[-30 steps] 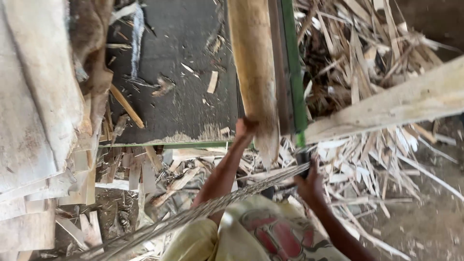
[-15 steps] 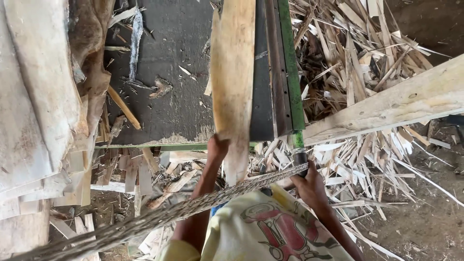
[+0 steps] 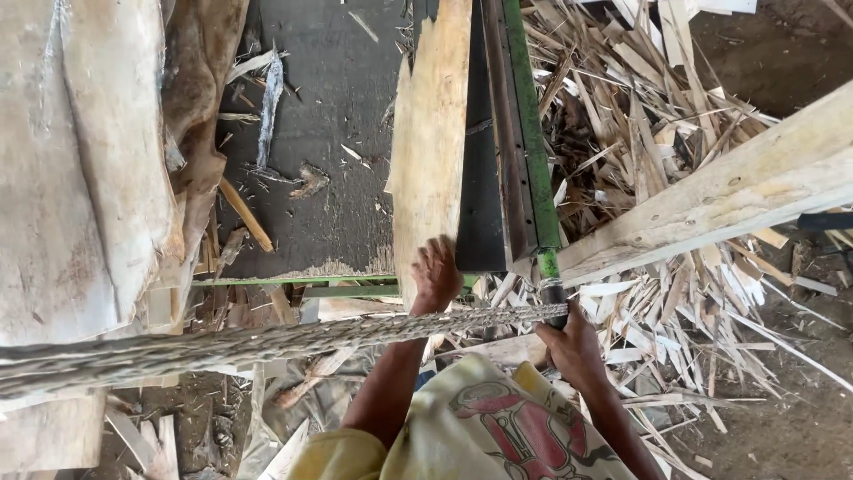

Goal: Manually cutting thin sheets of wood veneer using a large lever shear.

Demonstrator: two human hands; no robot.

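Pushing the plank (image 3: 433, 142) farther along the dark table (image 3: 329, 178), your left hand (image 3: 435, 274) is gripping its end; right hand (image 3: 573, 348) fingers are wrapping the green lever (image 3: 531, 142).

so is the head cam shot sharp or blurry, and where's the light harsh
Head view: mostly sharp; the plank under the left hand shows crisp grain, and the braided rope is clear. Sunlight is hard on the pale beam and the offcut pile, while the dark table top looks flat and shaded. Right hand is in focus.
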